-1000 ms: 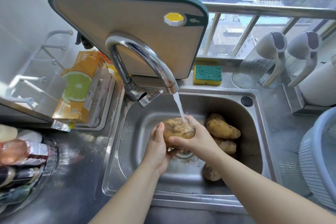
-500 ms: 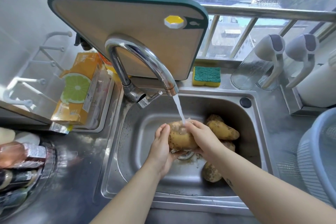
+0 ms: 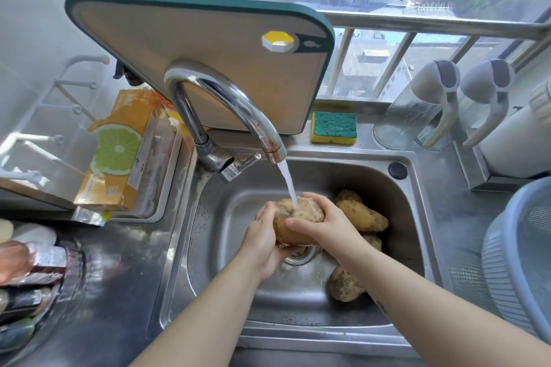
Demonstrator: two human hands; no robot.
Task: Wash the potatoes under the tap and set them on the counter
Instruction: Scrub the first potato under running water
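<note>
potato wash at the sink: one in hand, the rest waiting

**in hand:** one potato (image 3: 298, 217), held above the drain of the sink (image 3: 208, 217), directly under the stream from the tap (image 3: 226, 95). the left hand (image 3: 262, 244) cups it from the left and from below, fingers (image 3: 264, 211) curled up its side. the right hand (image 3: 325, 226) lies over its right end, fingers (image 3: 313, 198) wrapped across the top and thumb on the near face. both hands grip this potato and hold nothing else

**count:**
- potatoes: five that can be made out, one held and four loose potatoes (image 3: 362, 214) piled in the right half of the sink. the right forearm partly hides them, so another may lie beneath
- potatoes on the table (image 3: 125, 271): none
- hands: two
- tap: one, running
- sponge (image 3: 334, 126): one
- cutting board (image 3: 208, 68): one, leaning behind the tap

**risks, as judged:**
- the wet skin is likely slick, so the potato may slip from the grip and fall back onto the unwashed pile
- water striking its rounded top may splash over the rim onto the table
- loosened soil may gather at the drain and slow it
</note>
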